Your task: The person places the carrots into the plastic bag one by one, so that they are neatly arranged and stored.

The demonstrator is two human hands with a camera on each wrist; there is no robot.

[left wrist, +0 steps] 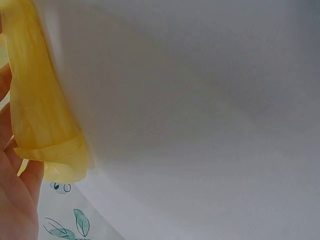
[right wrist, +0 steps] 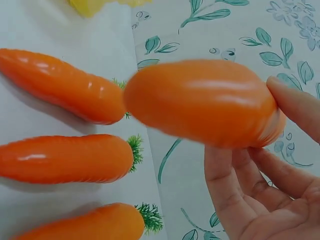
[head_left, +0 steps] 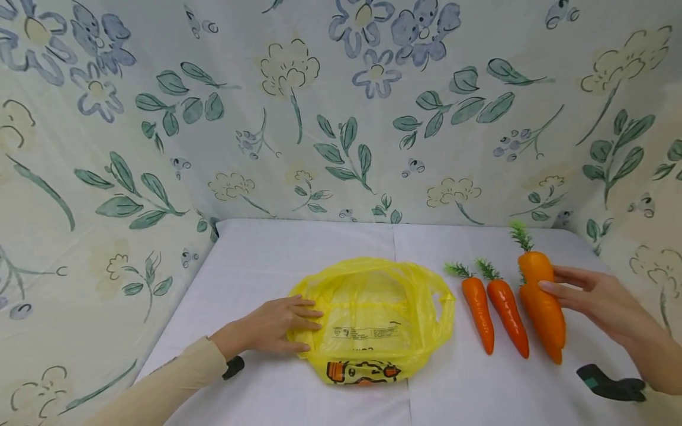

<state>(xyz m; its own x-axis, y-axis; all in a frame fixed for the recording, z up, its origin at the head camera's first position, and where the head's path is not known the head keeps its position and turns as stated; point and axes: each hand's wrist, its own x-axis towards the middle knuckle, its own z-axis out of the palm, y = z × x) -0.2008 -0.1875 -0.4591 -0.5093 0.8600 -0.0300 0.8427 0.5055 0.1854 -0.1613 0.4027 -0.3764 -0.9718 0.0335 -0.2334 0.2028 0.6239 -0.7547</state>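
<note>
Yellow is the bag (head_left: 373, 340) the left hand (head_left: 279, 324) touches, fingers spread, while the right hand (head_left: 599, 296) pinches a fat carrot (right wrist: 200, 102).

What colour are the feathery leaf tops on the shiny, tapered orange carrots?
Green; the feathery leaf tops show best in the head view.

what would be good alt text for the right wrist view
A right hand holds up an orange carrot. Three more carrots with green tops lie side by side on a white cloth at the picture's left, and part of a yellow bag shows at the top.
</note>
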